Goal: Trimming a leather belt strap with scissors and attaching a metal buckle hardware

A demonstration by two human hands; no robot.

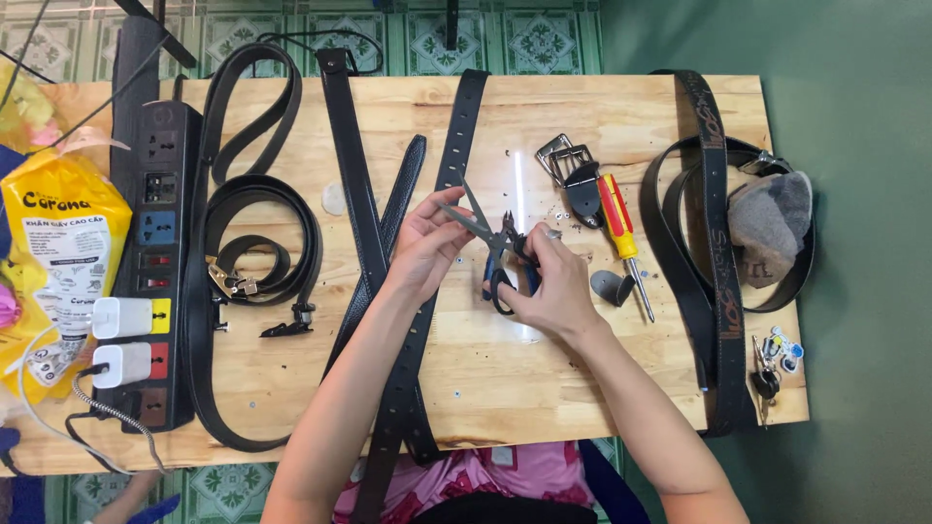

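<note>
Several black belts (pixel 364 184) cross wooden table (pixel 621 97), tiled floor (pixel 544 39).

The scissors (pixel 495 254) sit above the middle of the bench (pixel 544 378), held in the right hand (pixel 549 286), with the left hand (pixel 427 243) just left of them at the blades. A punched belt (pixel 442 213) runs under the left hand. Right of the scissors lie a buckle (pixel 566 160) and a screwdriver (pixel 621 238); farther right, a looped belt (pixel 714 252). Far left of the scissors lies a power strip (pixel 155 262), with coiled belts (pixel 257 233) between.
</note>
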